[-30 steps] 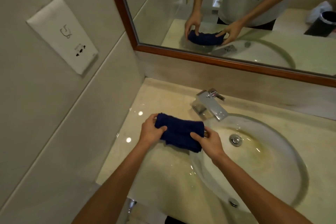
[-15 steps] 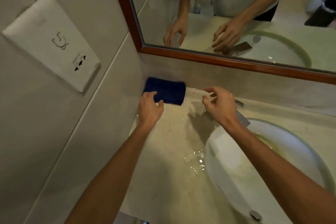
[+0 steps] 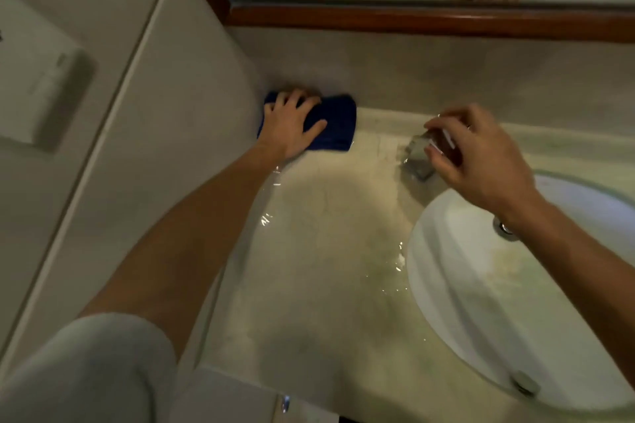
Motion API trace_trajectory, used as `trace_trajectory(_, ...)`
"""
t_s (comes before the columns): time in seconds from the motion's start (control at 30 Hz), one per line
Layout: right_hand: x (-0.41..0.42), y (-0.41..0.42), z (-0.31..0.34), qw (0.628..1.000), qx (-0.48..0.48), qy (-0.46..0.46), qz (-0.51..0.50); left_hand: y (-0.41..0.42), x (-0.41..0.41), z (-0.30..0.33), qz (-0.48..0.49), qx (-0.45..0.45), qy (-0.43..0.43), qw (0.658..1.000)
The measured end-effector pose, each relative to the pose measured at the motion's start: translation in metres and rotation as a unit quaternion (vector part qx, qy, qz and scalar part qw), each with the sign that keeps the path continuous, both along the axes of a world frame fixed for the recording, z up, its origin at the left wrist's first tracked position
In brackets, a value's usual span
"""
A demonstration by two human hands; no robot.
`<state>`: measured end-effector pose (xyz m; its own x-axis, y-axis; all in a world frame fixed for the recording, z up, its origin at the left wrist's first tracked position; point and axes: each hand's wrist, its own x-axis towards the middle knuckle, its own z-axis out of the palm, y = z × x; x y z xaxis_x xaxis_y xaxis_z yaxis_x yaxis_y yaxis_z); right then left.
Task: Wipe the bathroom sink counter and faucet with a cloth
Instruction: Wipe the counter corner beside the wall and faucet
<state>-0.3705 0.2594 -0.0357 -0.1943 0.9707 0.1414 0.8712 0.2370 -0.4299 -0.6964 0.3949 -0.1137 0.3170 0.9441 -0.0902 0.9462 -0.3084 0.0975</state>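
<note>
From the head camera, the left hand (image 3: 292,129) lies flat with fingers spread on the folded blue cloth (image 3: 335,125), pressing it onto the desk (image 3: 309,251) in the far left corner, against the wall below the mirror (image 3: 412,15). The right hand (image 3: 481,158) is over the faucet (image 3: 417,154) — fingers curled around it, though blur hides the exact grip. The sink basin (image 3: 464,285) sits right — wet glints beside it.

Left hand (image 3: 292,127) flat, right hand (image 3: 481,154) curled
</note>
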Motion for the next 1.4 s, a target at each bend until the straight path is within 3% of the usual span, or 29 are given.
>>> trace_trajectory(0.63, 0.004, -0.002, -0.003, 0.999, 0.024, 0.043, 0.002, -0.094, -0.034, 0.008, 0.059, -0.091, -0.059, 0.992)
trace_trajectory(1.4, -0.001, -0.012, 0.01, 1.0, 0.022, 0.019, 0.004, -0.279, -0.065, 0.007, 0.158, -0.046, -0.076, 0.983)
